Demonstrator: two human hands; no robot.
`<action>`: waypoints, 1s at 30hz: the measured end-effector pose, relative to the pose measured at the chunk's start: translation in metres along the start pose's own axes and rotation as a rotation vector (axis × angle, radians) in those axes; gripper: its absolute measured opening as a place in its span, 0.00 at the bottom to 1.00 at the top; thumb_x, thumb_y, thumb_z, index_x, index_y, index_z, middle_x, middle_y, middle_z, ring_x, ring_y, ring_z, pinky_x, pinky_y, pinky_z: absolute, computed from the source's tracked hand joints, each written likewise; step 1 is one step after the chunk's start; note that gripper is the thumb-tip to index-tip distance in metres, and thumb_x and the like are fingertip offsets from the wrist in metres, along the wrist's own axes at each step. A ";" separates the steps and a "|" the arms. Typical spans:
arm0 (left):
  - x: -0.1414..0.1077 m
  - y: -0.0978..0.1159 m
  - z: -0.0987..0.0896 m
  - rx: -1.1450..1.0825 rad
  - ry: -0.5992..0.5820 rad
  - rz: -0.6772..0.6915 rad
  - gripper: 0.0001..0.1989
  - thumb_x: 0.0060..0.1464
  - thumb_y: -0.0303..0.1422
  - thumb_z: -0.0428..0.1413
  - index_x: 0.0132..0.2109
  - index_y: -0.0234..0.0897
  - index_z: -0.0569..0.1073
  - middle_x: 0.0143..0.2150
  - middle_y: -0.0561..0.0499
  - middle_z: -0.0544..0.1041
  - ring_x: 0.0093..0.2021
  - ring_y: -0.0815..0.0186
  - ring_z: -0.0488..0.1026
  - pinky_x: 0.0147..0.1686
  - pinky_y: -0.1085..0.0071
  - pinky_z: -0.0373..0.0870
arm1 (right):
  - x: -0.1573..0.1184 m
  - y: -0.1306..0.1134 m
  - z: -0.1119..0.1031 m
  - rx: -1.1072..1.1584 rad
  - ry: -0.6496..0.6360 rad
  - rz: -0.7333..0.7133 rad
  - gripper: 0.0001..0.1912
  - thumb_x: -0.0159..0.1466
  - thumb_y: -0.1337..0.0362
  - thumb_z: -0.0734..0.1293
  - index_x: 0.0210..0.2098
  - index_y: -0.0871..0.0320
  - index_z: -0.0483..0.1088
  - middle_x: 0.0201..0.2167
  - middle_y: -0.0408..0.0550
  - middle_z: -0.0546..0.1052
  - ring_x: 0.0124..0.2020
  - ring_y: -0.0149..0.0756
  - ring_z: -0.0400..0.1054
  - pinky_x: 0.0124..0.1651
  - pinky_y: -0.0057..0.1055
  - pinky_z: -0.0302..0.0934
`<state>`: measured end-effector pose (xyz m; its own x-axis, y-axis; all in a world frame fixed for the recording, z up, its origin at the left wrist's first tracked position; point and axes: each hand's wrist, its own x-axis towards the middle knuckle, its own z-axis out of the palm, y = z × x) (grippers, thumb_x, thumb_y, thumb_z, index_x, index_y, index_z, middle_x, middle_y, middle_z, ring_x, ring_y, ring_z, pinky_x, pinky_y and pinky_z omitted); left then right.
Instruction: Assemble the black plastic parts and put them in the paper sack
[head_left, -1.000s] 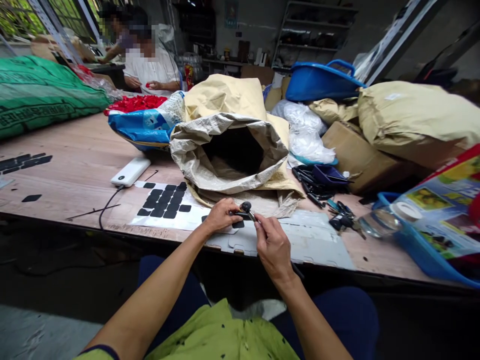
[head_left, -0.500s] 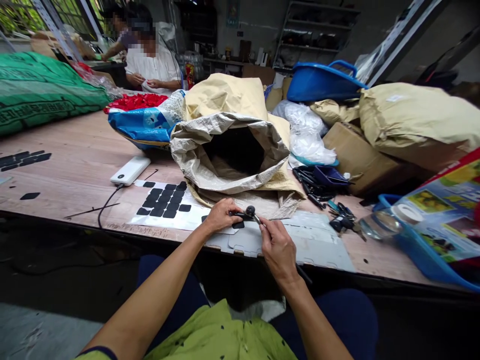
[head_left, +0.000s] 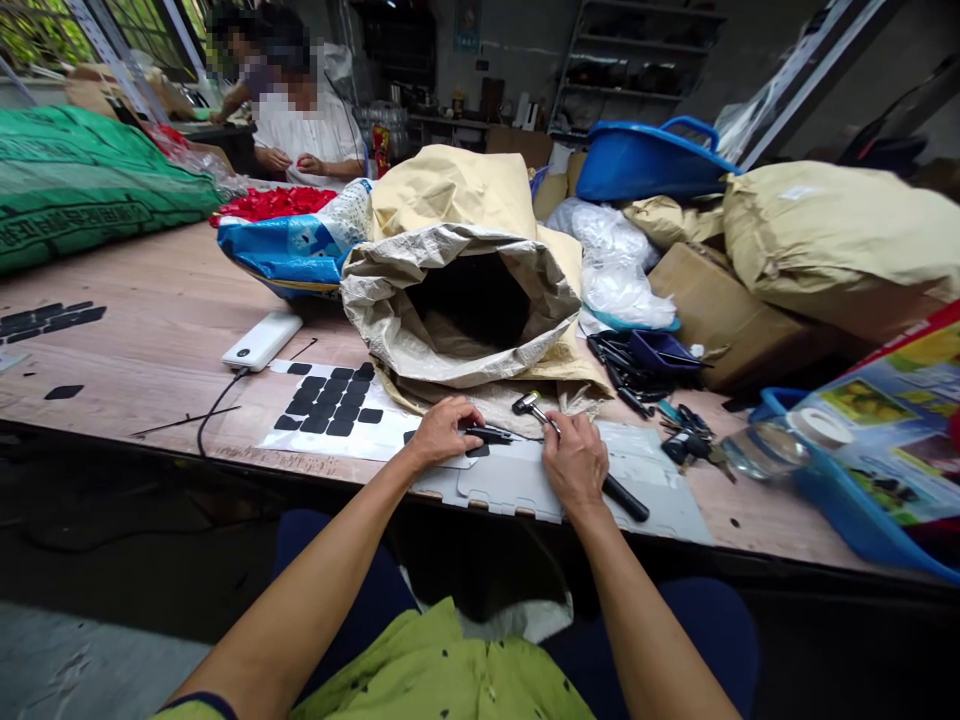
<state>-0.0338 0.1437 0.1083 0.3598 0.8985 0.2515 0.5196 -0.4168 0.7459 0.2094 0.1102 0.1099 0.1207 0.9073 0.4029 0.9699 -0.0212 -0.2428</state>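
Observation:
My right hand (head_left: pixel 576 458) is closed around the shaft of a small hammer (head_left: pixel 626 497); its head sticks out to the left and the black handle trails toward the table edge. With bent fingers, my left hand (head_left: pixel 448 430) grips a slim black part (head_left: pixel 489 434) lying on the grey board (head_left: pixel 517 485). What the black part is I cannot make out. A small black pad (head_left: pixel 478 451) lies just below it. Rows of rounded black pads (head_left: pixel 330 400) rest on white paper left of my left hand.
Behind my hands a large paper sack (head_left: pixel 457 290) gapes toward me. A white power bank (head_left: pixel 262 341) with a cable lies left. To the right are black tools (head_left: pixel 619 375), a clear jar (head_left: pixel 765 448) and a blue basin (head_left: pixel 817 480). Across the table sits a co-worker (head_left: pixel 307 135).
The hammer in my right hand has moved right, its head leaving the black part and its handle coming into view. My left hand has stayed in place.

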 end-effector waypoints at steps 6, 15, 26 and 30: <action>-0.001 0.002 -0.002 -0.012 0.002 0.015 0.10 0.47 0.25 0.63 0.39 0.38 0.77 0.37 0.52 0.75 0.42 0.61 0.70 0.43 0.67 0.65 | -0.002 0.000 0.002 -0.029 0.011 -0.022 0.13 0.69 0.63 0.65 0.51 0.52 0.76 0.41 0.49 0.72 0.43 0.39 0.61 0.41 0.34 0.49; -0.010 0.015 -0.014 -0.295 0.022 -0.025 0.11 0.52 0.33 0.64 0.43 0.37 0.77 0.40 0.50 0.76 0.41 0.63 0.71 0.43 0.69 0.67 | -0.001 0.000 0.002 -0.007 0.001 -0.004 0.12 0.68 0.63 0.66 0.50 0.51 0.75 0.42 0.48 0.73 0.44 0.39 0.62 0.42 0.34 0.50; -0.110 0.031 0.044 -0.625 -0.888 -0.418 0.19 0.45 0.41 0.69 0.43 0.36 0.80 0.33 0.52 0.78 0.33 0.66 0.73 0.35 0.71 0.69 | -0.001 -0.002 0.000 -0.023 0.003 -0.007 0.12 0.68 0.64 0.66 0.50 0.52 0.75 0.42 0.48 0.73 0.45 0.40 0.63 0.41 0.34 0.50; -0.124 -0.022 0.107 -0.203 -0.695 -0.534 0.17 0.50 0.36 0.63 0.48 0.39 0.78 0.43 0.49 0.80 0.45 0.58 0.76 0.47 0.65 0.72 | -0.001 -0.001 0.000 -0.022 0.003 -0.008 0.12 0.68 0.63 0.65 0.50 0.52 0.74 0.42 0.49 0.73 0.45 0.40 0.62 0.41 0.34 0.50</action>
<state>-0.0066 0.0265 -0.0052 0.5311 0.6522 -0.5408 0.6289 0.1242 0.7675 0.2080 0.1090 0.1096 0.1131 0.9062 0.4075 0.9753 -0.0230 -0.2196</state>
